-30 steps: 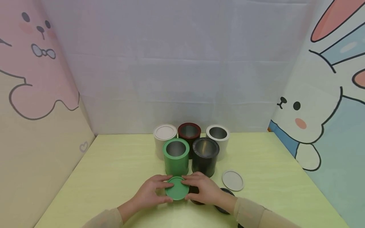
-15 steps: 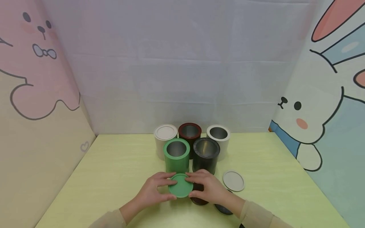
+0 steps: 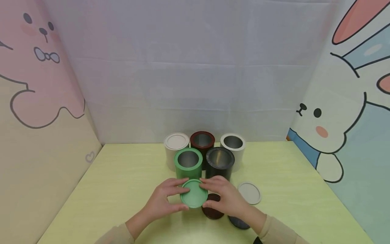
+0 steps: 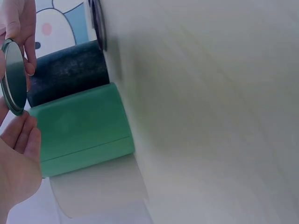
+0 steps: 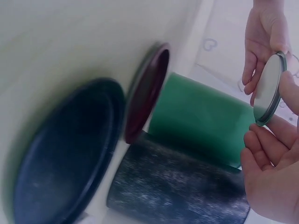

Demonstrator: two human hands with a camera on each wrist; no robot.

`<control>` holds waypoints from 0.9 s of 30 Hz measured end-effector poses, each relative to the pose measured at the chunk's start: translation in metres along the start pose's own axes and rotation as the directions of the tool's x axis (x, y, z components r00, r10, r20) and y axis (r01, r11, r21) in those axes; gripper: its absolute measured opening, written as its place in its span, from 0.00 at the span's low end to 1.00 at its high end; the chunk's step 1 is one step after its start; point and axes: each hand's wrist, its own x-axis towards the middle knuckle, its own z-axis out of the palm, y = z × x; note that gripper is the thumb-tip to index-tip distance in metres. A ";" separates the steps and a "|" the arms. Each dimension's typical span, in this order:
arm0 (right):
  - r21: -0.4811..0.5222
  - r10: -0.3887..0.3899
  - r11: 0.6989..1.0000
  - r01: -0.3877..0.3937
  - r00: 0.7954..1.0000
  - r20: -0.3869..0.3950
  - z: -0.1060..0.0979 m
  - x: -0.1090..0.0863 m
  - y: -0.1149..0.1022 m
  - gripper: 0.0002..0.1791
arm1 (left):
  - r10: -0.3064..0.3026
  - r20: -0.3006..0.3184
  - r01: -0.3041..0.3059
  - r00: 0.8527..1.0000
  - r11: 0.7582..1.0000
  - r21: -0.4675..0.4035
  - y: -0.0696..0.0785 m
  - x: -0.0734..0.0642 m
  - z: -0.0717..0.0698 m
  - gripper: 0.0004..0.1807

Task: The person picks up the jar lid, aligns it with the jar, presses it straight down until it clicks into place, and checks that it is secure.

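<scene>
A round green lid (image 3: 194, 194) is held up off the table between both hands, in front of the green can (image 3: 188, 166). My left hand (image 3: 166, 196) pinches its left edge, thumb below and fingers above. My right hand (image 3: 224, 196) pinches the right edge the same way. In the left wrist view the lid (image 4: 15, 77) appears nearly edge-on, its underside toward the camera. The right wrist view shows the lid (image 5: 270, 88) level with the top of the green can (image 5: 201, 119). The can's mouth stands open behind the lid.
Beside the green can stands an open black can (image 3: 220, 162). Behind are a lidded white can (image 3: 176, 142), an open dark red can (image 3: 202, 140) and an open white can (image 3: 233, 144). A dark red lid (image 3: 213, 208), a black lid (image 3: 239, 222) and a white lid (image 3: 249, 193) lie at right.
Both hands have carried the green lid slightly right and up toward the green can. The dark red lid on the table shows more now. The cans have not moved.
</scene>
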 end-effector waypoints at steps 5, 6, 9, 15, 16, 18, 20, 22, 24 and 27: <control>-0.025 -0.025 0.999 0.024 0.999 -0.040 -0.013 0.007 -0.006 0.33 | 0.058 -0.038 -0.058 0.998 0.998 0.010 0.005 0.009 -0.006 0.27; -0.028 -0.026 0.999 0.024 0.999 -0.045 -0.016 0.009 -0.007 0.33 | 0.072 -0.046 -0.072 0.996 0.997 0.015 0.005 0.011 -0.007 0.27; -0.030 -0.036 0.999 0.034 0.997 -0.066 -0.022 0.016 -0.008 0.34 | 0.095 -0.065 -0.094 0.993 0.995 0.022 0.007 0.018 -0.012 0.27; -0.014 -0.051 0.999 0.049 0.992 -0.112 -0.029 0.029 -0.006 0.36 | 0.115 -0.102 -0.112 0.988 0.993 0.032 0.007 0.031 -0.022 0.25; -0.010 -0.049 0.999 0.048 0.992 -0.116 -0.030 0.032 -0.006 0.36 | 0.113 -0.106 -0.110 0.988 0.993 0.031 0.007 0.033 -0.023 0.25; -0.005 -0.042 0.999 0.041 0.992 -0.118 -0.030 0.036 -0.005 0.36 | 0.114 -0.114 -0.110 0.987 0.993 0.035 0.004 0.036 -0.026 0.25; -0.003 -0.035 0.999 0.035 0.992 -0.119 -0.030 0.040 -0.003 0.36 | 0.113 -0.116 -0.110 0.987 0.993 0.036 0.002 0.038 -0.028 0.25; -0.006 -0.028 1.000 0.028 0.992 -0.122 -0.029 0.044 -0.001 0.37 | 0.104 -0.109 -0.101 0.989 0.994 0.037 -0.001 0.041 -0.031 0.25; -0.011 -0.018 1.000 0.017 0.992 -0.123 -0.029 0.048 0.001 0.37 | 0.082 -0.092 -0.079 0.992 0.996 0.036 -0.003 0.045 -0.035 0.26; -0.016 -0.005 1.000 0.003 0.993 -0.116 -0.029 0.055 0.004 0.36 | 0.038 -0.065 -0.036 0.997 0.999 0.037 -0.006 0.051 -0.041 0.26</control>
